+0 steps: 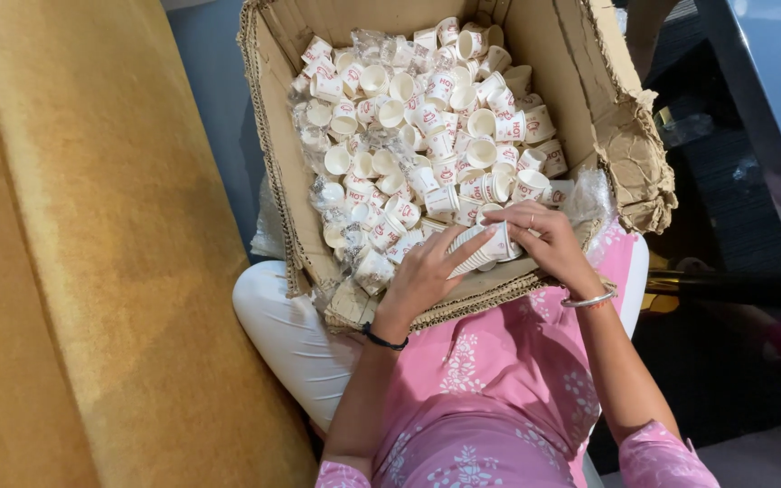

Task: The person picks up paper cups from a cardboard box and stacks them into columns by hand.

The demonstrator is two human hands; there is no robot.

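Observation:
A worn cardboard box (268, 172) rests on my lap, filled with several small white paper cups (427, 126) with red print, some still in clear plastic wrap. My left hand (422, 276) and my right hand (549, 239) together hold a nested stack of paper cups (485, 248) lying sideways over the box's near edge. The left hand cradles the stack's open end; the right hand's fingers press on the other end. A black band is on my left wrist, a silver bangle on my right.
A mustard-yellow sofa seat (92, 253) fills the left side. A dark glass table edge (770, 108) runs along the right. The box's right flap (635, 145) is torn and crumpled. I wear a pink patterned tunic and white trousers.

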